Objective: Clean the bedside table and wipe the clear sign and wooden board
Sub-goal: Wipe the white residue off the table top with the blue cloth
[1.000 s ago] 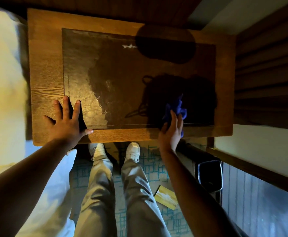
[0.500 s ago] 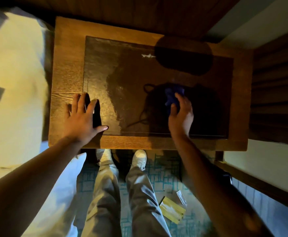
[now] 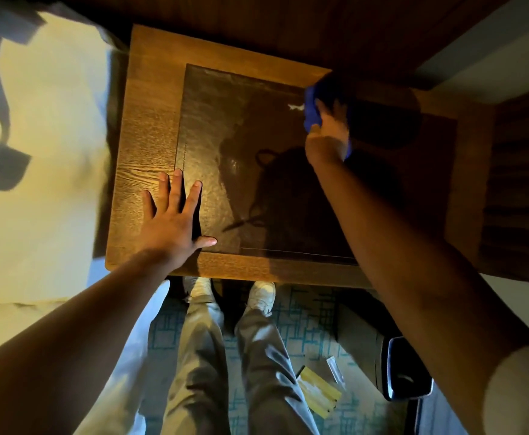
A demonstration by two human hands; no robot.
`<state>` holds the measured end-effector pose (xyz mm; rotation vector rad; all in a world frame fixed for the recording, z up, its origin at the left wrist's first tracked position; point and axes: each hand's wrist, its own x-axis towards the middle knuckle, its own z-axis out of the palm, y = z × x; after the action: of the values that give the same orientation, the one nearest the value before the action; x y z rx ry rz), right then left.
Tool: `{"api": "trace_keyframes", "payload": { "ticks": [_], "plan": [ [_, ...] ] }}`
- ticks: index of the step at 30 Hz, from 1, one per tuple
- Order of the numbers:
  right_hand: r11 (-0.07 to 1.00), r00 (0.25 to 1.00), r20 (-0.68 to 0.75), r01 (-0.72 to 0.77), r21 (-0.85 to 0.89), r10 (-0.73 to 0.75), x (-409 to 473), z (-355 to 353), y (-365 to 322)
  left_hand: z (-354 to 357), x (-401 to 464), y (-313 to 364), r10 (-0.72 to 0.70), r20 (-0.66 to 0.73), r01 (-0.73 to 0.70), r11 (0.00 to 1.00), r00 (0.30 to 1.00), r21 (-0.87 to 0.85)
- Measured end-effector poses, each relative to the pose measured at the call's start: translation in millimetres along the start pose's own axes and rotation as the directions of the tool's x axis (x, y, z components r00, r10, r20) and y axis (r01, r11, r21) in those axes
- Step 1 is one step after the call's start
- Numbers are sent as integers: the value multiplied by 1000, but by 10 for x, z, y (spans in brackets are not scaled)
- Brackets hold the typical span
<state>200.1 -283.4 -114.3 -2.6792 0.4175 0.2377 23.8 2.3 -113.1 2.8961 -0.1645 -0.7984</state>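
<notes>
**Wiping the far side of the bedside tabletop**

At the far edge of the dark inset panel [image 3: 256, 146] of the wooden bedside table [image 3: 143, 171], the right hand [image 3: 327, 136] presses a bunched blue cloth [image 3: 311, 105], fingers curled down over it; motion blur hides exactly how they grip. Cloth sits just beside a small white smear [image 3: 295, 106] on the panel. Left hand [image 3: 172, 221] lies flat w/ fingers spread, thumb out, straddling the join between the light wood frame and the dark panel at the near-left corner, apparently bracing.

Doing the step well, IMO: keep the cloth flat & pressed, work overlapping passes from the far edge back toward the body, go over the white smear until it lifts, then cover the dull patch at left-centre. Left hand should shift so the area under it gets wiped too. Frame edges & corners likely need a pass.

Clear sign and wooden board aren't visible on the tabletop; can't tell where they are.

Writing/brands: none readable. A yellow packet [image 3: 318, 392] lies on the patterned carpet [image 3: 307, 321] by the person's feet; any print is too small to read.
</notes>
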Motion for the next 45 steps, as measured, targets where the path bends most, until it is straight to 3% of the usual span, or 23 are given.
{"api": "trace_keyframes", "payload": {
  "ticks": [4, 7, 11, 16, 22, 27, 33, 38, 42, 45],
  "plan": [
    [940, 926, 161, 335, 60, -341, -330, 177, -313, -13, -16, 1, -8, 14, 8, 1000, 1000, -5],
    [871, 840, 240, 489, 55, -487, -804, 309, -346, -36, -15, 11, -9, 10, 9, 999, 1000, -31],
    [816, 793, 200, 573, 77, -575, -1495, 367, -23, -58, -18, 20, -13, 19, 13, 999, 1000, -32],
    [829, 810, 196, 558, 38, -553, -2087, 248, 643, -44, -17, 16, -10, 8, 10, 1000, 1000, -25],
    [913, 904, 160, 406, -32, -397, -2401, -88, 1217, -42, -14, 22, -6, -3, 6, 1000, 1000, -17],
    [978, 984, 57, 175, -116, -170, -2284, -267, 1403, -42, -2, 27, -20, 14, 20, 1000, 1000, 3],
    [986, 992, 14, -121, -119, 123, -2191, -493, 1521, -173, -7, 189, -108, 82, 107, 994, 991, 23],
    [941, 933, 141, -338, 26, 331, -2116, -570, 1496, -248, -62, 377, -199, 60, 202, 978, 978, -48],
    [840, 871, 244, -481, 253, 426, -2148, -705, 1462, -226, -203, 527, -208, 58, 211, 977, 976, -40],
    [759, 870, 236, -493, 424, 433, -2264, -833, 1378, -342, -285, 856, -58, 28, 61, 989, 998, -138]
  ]
}}
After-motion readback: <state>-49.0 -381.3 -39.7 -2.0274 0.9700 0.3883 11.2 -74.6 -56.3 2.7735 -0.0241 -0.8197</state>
